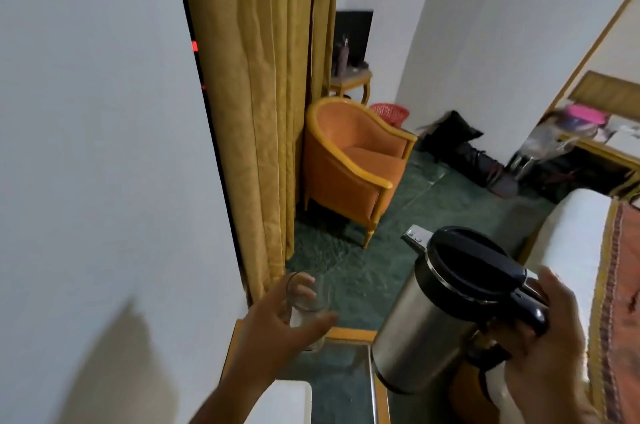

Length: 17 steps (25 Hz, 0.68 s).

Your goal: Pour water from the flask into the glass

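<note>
My left hand (273, 330) is wrapped around a clear drinking glass (309, 305), holding it above the far edge of a glass-topped side table (349, 333). The glass looks empty, though blur makes that hard to judge. My right hand (543, 326) grips the black handle of a steel flask (415, 326) with a black lid and a metal spout at its upper left. The flask is lifted and tilted slightly left, its spout about a hand's width to the right of the glass and above it. No water is seen flowing.
A white wall and gold curtain (263, 111) rise close on the left. An orange armchair (356, 163) stands ahead on green carpet. A bed (568, 240) with white sheet lies to the right. A white object (287, 399) sits on the table's near part.
</note>
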Each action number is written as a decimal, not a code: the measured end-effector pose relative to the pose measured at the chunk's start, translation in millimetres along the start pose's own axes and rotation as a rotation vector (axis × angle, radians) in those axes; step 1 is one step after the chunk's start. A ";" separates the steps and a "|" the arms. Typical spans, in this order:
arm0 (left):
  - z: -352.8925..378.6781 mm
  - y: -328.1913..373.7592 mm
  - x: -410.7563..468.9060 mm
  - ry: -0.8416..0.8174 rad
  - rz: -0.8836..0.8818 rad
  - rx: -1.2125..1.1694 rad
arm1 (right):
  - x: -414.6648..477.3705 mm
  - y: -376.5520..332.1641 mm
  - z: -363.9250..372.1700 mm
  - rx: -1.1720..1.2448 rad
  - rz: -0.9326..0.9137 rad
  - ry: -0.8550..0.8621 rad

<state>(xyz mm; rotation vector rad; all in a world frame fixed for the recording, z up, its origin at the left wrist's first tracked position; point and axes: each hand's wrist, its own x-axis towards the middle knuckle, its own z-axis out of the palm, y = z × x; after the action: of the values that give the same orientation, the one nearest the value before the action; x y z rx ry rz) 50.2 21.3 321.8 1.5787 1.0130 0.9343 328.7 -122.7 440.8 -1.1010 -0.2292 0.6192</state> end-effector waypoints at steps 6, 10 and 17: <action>-7.2 81.4 31.8 -0.112 0.110 0.016 | -8.1 -72.3 60.2 -0.182 -0.029 -0.280; -17.4 114.6 43.4 -0.139 0.177 -0.033 | -17.3 -109.7 93.6 -0.309 -0.039 -0.444; -26.8 139.7 42.6 -0.150 0.227 -0.093 | -21.6 -139.0 132.4 -0.566 -0.060 -0.559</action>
<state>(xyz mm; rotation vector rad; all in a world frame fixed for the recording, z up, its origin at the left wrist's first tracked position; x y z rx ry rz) 62.9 48.8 467.2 1.6819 0.6864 0.9851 298.2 -76.9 625.9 -1.4337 -0.9623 0.8267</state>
